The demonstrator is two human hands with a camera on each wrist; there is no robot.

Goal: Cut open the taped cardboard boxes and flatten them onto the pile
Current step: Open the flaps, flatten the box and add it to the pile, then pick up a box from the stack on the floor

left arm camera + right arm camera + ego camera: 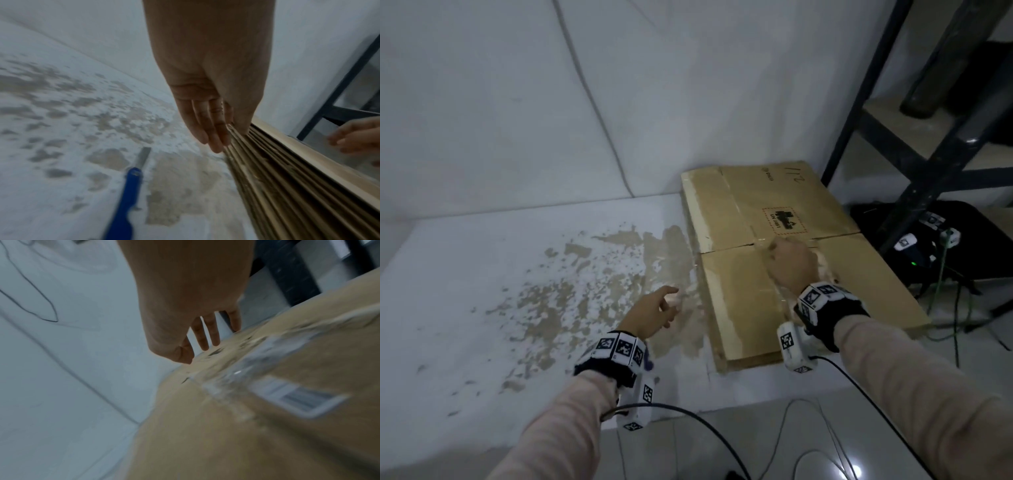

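The white surface (482,308), its paint worn through in brown patches, lies bare left of the pile of flattened boxes (774,219), which sits against the wall beside a dark shelf frame (914,144). The right hand (792,263) rests on the top sheet, fingers (205,337) straight. The left hand (654,313) touches the pile's left edge, fingers relaxed. A blue knife (125,199) lies just beside that edge.

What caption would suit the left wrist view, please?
Left hand beside the flattened cardboard pile, blue box cutter lying below.
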